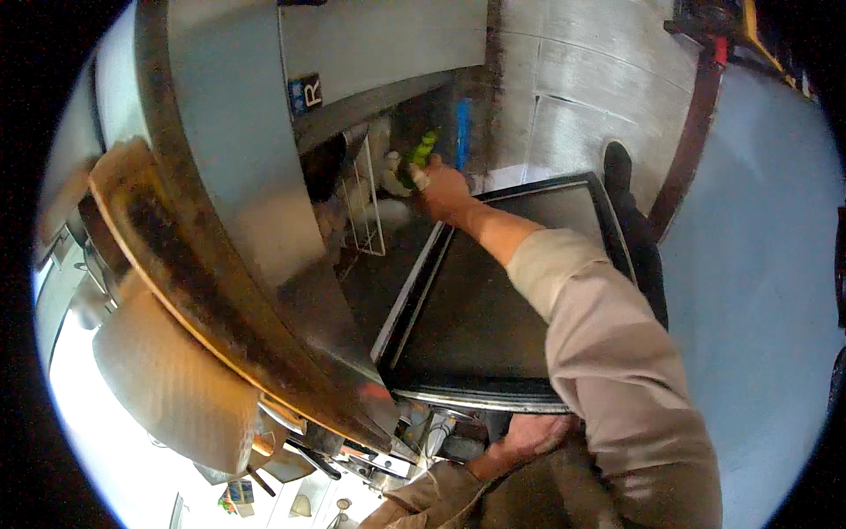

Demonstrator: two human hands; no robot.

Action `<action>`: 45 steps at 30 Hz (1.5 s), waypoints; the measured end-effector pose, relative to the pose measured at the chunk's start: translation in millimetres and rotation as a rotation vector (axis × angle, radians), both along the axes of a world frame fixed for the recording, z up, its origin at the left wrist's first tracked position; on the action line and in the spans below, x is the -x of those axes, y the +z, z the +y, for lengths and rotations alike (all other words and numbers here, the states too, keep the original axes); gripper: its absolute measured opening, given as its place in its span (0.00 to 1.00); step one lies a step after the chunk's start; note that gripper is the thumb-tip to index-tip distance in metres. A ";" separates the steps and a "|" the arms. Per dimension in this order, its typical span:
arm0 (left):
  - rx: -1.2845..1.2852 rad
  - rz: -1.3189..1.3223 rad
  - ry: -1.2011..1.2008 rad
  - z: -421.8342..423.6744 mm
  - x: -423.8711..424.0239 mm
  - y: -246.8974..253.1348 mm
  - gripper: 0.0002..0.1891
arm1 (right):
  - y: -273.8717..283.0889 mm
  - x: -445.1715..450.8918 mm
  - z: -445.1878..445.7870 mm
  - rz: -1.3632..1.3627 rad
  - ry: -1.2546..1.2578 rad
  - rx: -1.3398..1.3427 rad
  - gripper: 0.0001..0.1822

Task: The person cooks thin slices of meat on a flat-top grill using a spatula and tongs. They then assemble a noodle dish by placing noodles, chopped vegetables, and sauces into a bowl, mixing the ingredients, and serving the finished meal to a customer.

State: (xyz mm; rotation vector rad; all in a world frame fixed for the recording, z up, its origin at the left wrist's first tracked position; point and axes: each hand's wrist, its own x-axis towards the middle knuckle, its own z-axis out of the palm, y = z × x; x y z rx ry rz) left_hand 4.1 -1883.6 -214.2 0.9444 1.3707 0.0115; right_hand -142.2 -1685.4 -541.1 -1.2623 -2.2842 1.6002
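Note:
My right hand (444, 188) reaches past a dark, black-framed panel (492, 311) into a shadowed space below a grey surface. Its fingers are closed around a bright green object (423, 149), too blurred to name further. Whitish rounded items (394, 177) lie close to the fingertips, beside a white wire rack (371, 198). A blue upright strip (462, 132) shows just beyond the hand. My left hand (537, 433) is against the near, silver-edged side of the panel. Its fingers are partly hidden, so its grip is unclear.
A long brown wooden edge (218, 317) curves along the left, with a pale rounded thing (175, 377) below it. Grey tiled floor (581, 119) lies at the top right, where a dark shoe (618, 162) stands. A blue surface (760, 264) fills the right side.

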 end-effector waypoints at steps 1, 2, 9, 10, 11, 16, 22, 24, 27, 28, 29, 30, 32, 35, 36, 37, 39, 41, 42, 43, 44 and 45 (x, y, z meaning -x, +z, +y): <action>0.011 -0.019 -0.013 -2.4 2.5 3.3 0.18 | -16.4 19.2 -5.3 0.024 -0.050 -0.014 0.34; 0.011 -0.035 -0.024 -4.9 4.2 2.5 0.18 | -34.2 37.7 -6.5 0.047 -0.106 -0.027 0.34; 0.002 -0.059 0.035 -23.8 8.7 -2.8 0.17 | -6.8 79.2 12.6 -0.051 0.031 0.283 0.34; 0.004 -0.057 0.052 -26.2 5.8 -3.1 0.17 | -3.7 81.3 8.6 -0.084 0.028 0.290 0.35; 0.007 -0.052 0.076 -29.5 1.2 -1.1 0.17 | 1.5 83.2 0.2 -0.118 0.035 0.301 0.37; -0.013 -0.109 -0.050 -21.9 24.3 -12.7 0.17 | -140.1 124.6 -43.5 0.090 -0.534 0.106 0.46; -0.094 -0.009 0.038 -42.0 -5.1 -11.3 0.16 | 19.2 61.8 -11.3 0.589 -0.432 0.369 0.49; -0.123 0.024 0.016 -41.0 -9.4 -12.2 0.16 | 87.4 36.1 27.6 0.651 -0.466 0.406 0.52; -0.016 0.056 -0.136 12.6 4.6 4.2 0.16 | 131.4 28.9 70.7 0.382 -0.494 0.345 0.38; 0.052 0.052 -0.175 36.5 7.0 14.4 0.17 | 139.6 27.9 81.3 0.357 -0.497 0.371 0.33; 0.067 0.027 -0.272 31.9 4.9 6.6 0.19 | 131.4 34.9 86.5 0.302 -0.459 0.291 0.23; 0.074 0.005 -0.370 26.4 2.5 -0.4 0.21 | 124.9 42.8 91.4 0.252 -0.424 0.207 0.14; 0.001 0.042 -0.276 23.2 7.5 -4.3 0.21 | 114.3 60.6 93.4 0.218 -0.521 0.367 0.12; -0.133 0.082 -0.125 28.5 10.9 -11.0 0.21 | 111.8 55.6 101.3 0.169 -0.465 0.244 0.09; -0.165 0.092 -0.058 29.4 8.4 -4.9 0.20 | 109.7 36.4 104.6 0.116 -0.303 0.121 0.09; -0.205 0.102 0.012 29.6 1.7 0.3 0.20 | 109.1 10.6 105.0 0.065 -0.138 -0.010 0.09; -0.461 0.212 -0.039 56.1 -1.8 20.2 0.22 | 122.7 -51.5 112.8 0.055 -0.157 -0.072 0.09; -0.588 0.280 -0.036 59.6 -4.9 14.3 0.29 | 151.3 -120.2 137.7 -0.080 -0.040 -0.006 0.10; -0.608 0.261 -0.023 65.1 -3.1 19.2 0.29 | 177.3 -158.2 154.3 -0.108 -0.058 0.088 0.11; -0.694 0.284 -0.002 73.9 -2.4 25.3 0.30 | 204.8 -197.9 173.3 -0.140 -0.082 0.179 0.12; -0.730 0.303 0.010 81.2 0.8 27.5 0.31 | 225.9 -234.4 189.2 -0.175 -0.133 0.176 0.15; -0.759 0.322 0.025 86.7 2.7 29.7 0.32 | 247.6 -269.7 203.6 -0.209 -0.181 0.176 0.18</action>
